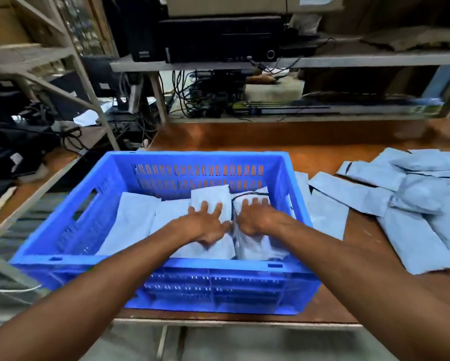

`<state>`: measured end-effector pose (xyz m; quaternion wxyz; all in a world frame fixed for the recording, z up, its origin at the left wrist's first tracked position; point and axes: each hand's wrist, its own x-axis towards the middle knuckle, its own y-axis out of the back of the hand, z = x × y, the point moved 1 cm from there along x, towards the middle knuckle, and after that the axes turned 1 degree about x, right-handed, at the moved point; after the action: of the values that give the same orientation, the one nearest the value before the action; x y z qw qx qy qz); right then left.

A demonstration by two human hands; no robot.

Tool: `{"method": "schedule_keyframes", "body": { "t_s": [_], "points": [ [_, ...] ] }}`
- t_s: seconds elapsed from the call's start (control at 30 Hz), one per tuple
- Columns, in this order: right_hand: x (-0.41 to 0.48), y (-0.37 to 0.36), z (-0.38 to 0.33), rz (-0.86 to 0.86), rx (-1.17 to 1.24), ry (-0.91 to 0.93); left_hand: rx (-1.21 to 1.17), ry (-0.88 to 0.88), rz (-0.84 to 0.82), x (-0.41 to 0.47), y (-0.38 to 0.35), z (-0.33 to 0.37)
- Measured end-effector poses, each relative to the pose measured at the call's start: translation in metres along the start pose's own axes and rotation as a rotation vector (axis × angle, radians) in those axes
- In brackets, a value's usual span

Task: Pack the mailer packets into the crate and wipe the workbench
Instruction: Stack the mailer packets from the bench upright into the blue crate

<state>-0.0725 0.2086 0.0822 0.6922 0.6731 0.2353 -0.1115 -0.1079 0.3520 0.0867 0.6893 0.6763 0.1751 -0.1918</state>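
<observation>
1. Both hands, left [205, 225] and right [255, 220], press packets [140, 222] flat inside the crate [70, 259], fingers [220, 208] spread, gripping nothing.
2. More packets [414, 204] lie right of the crate.
3. Risk: uneven pressing could buckle stacks, leaving no room.

One view only, from a wide-angle camera worn on the person's head. It looks forward and steeply down along both bare forearms, which enter from the bottom corners and meet near frame centre. The fingers of the left hand [205, 222] and right hand [255, 217] point away from the lens; just beyond the fingertips stands the far wall of the blue slotted plastic crate [198, 173]. Straight edges bow toward the frame borders. The cluttered grey metal shelf [349, 59] lies well beyond the fingertips, along the top.
</observation>
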Motion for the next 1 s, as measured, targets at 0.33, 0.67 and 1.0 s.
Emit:
{"method": "schedule_keyframes", "body": {
  "t_s": [0.33, 0.67, 1.0],
  "points": [
    [-0.015, 0.005, 0.0, -0.145, -0.222, 0.078, 0.253, -0.029, -0.093, 0.003, 0.006, -0.005],
    [-0.075, 0.092, 0.182, 0.915, 0.459, 0.117, -0.209, -0.478, 0.723, -0.027, 0.076, 0.145],
    [-0.049, -0.124, 0.376, 0.354, 0.118, -0.309, -0.063, -0.177, 0.126, 0.04, -0.046, 0.316]
  ]
}}
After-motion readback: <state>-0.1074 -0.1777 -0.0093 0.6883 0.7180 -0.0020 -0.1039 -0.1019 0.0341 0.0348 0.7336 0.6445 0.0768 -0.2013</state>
